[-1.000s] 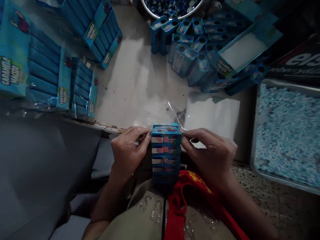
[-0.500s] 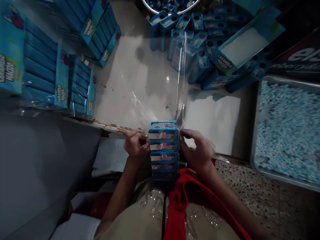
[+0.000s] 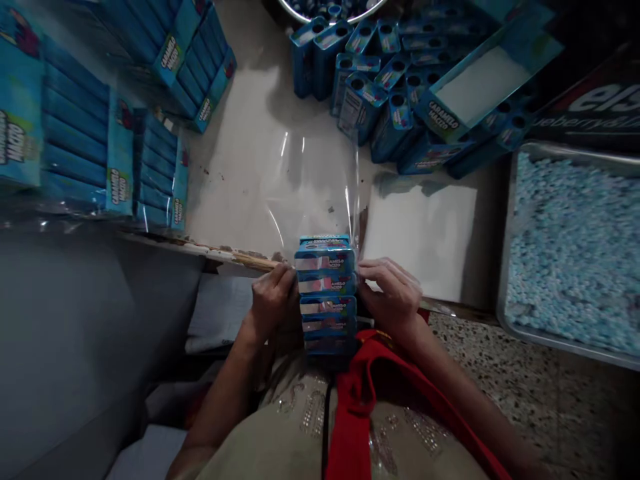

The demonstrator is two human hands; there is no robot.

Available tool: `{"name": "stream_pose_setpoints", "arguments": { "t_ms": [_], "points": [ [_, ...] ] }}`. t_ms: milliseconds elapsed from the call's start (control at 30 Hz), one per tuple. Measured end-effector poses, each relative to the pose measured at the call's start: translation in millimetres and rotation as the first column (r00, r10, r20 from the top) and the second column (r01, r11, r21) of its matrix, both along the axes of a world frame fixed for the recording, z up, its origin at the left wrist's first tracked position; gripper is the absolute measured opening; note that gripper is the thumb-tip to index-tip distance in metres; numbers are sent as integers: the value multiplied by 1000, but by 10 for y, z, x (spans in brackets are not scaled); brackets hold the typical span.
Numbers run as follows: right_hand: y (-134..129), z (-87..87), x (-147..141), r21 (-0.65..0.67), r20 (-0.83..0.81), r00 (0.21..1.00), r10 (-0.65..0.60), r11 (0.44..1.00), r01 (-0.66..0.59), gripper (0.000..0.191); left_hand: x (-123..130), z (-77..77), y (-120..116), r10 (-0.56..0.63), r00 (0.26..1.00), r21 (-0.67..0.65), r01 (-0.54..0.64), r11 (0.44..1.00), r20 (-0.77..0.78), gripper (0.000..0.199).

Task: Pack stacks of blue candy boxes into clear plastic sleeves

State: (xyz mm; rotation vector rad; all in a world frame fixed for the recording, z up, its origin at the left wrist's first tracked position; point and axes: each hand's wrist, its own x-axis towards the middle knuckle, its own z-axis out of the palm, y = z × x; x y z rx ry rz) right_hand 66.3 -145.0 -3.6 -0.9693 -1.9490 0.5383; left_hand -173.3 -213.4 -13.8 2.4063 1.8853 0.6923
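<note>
In front of my body is a stack of small blue candy boxes (image 3: 327, 307) lettered "Caramelo Macizo", close to the table's front edge. Clear plastic film (image 3: 349, 200), like a bag, wraps the stack and stretches loosely beyond it over the table. On the stack's left side, my left hand (image 3: 273, 293) is closed, its fingertips pinching the film against the boxes. My right hand (image 3: 393, 290) pinches the film on the opposite side, thumb and fingers together. The fingertips of both hands are partly hidden at the film's edges.
Display cartons filled with blue boxes (image 3: 80, 133) stand at the left. Several upright blue boxes with round holes (image 3: 363, 97) crowd the back right, below a metal bowl (image 3: 345, 20). A metal tray (image 3: 505, 267) of light blue candies stands right, near white paper (image 3: 420, 233).
Both hands have drawn in tighter against the stack's sides, their fingers closing more. The film beyond the stack has spread and settled. The whole view has shifted slightly.
</note>
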Motion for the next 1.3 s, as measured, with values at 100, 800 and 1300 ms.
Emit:
{"name": "stream_pose_setpoints", "arguments": {
  "t_ms": [100,800,1300],
  "points": [
    [-91,6,99,-1,-17,998,66,998,-66,14,-4,46,-48,-95,995,13,95,995,-5,20],
    [-1190,-261,1245,-514,-97,913,397,765,-388,20,528,98,-1171,-72,850,-467,355,810,522,25],
    [-831,-204,406,-322,67,996,54,946,-29,97,619,244,-684,399,750,-482,-123,867,527,89]
  ]
}}
